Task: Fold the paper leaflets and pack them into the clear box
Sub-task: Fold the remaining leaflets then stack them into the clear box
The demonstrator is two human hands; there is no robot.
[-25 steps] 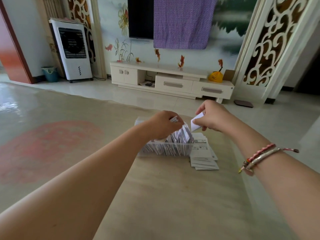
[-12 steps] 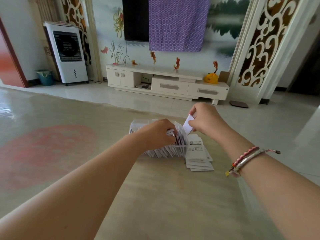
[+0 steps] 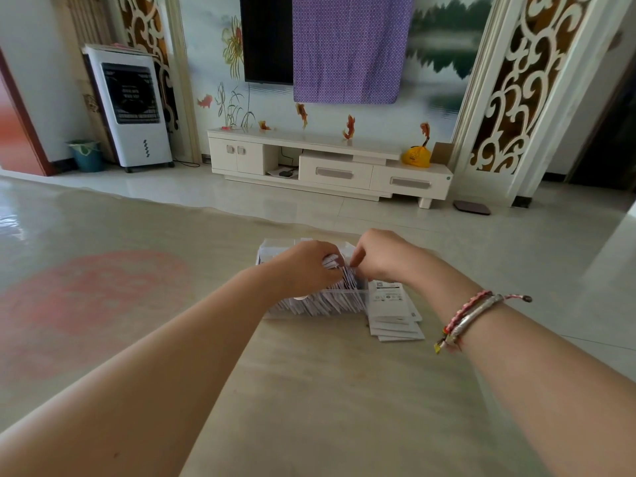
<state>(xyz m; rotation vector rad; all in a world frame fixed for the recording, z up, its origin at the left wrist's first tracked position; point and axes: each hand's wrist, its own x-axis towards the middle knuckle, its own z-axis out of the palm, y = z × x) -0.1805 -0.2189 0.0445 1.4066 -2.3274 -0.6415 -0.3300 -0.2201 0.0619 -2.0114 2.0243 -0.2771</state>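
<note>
Now my right hand [image 3: 378, 258] has brought the folded leaflet [image 3: 351, 270] down into the clear box [image 3: 344, 301], pinching it, while my left hand [image 3: 306, 270] grips the packed leaflets [image 3: 320, 302] aside, so it is nearly stowed.

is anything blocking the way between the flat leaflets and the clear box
Nothing visible does. The stack of flat leaflets lies right beside the clear box, on its right. Over the box's open top are only the left hand and right hand, working among the packed leaflets.
</note>
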